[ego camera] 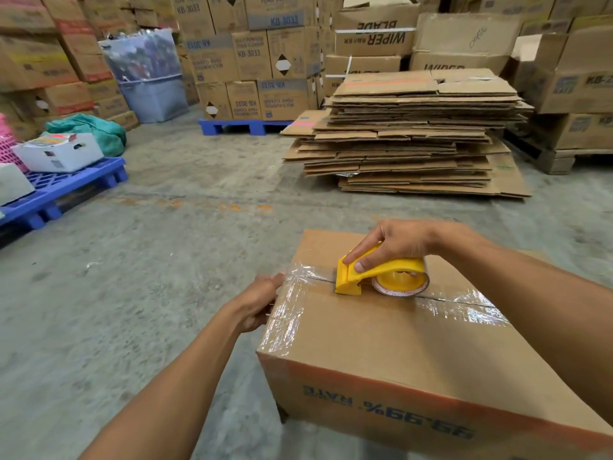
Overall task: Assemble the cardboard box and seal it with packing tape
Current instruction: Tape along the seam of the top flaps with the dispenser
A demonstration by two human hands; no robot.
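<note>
A brown cardboard box (381, 340) stands on the concrete floor at lower right, its top flaps closed. Clear packing tape (464, 302) runs along the middle seam, and more tape (285, 310) covers the left edge. A yellow tape dispenser (381, 275) rests on the seam near the left end of the top. My right hand (391, 244) grips the dispenser from above. My left hand (258, 302) presses flat against the box's left side, fingers at the taped edge, holding nothing.
A tall stack of flattened cardboard (414, 134) lies on the floor beyond the box. Blue pallets (66, 187) with white boxes stand at left, another blue pallet (245, 126) with stacked cartons at the back. Bare concrete floor (149, 260) lies to the left.
</note>
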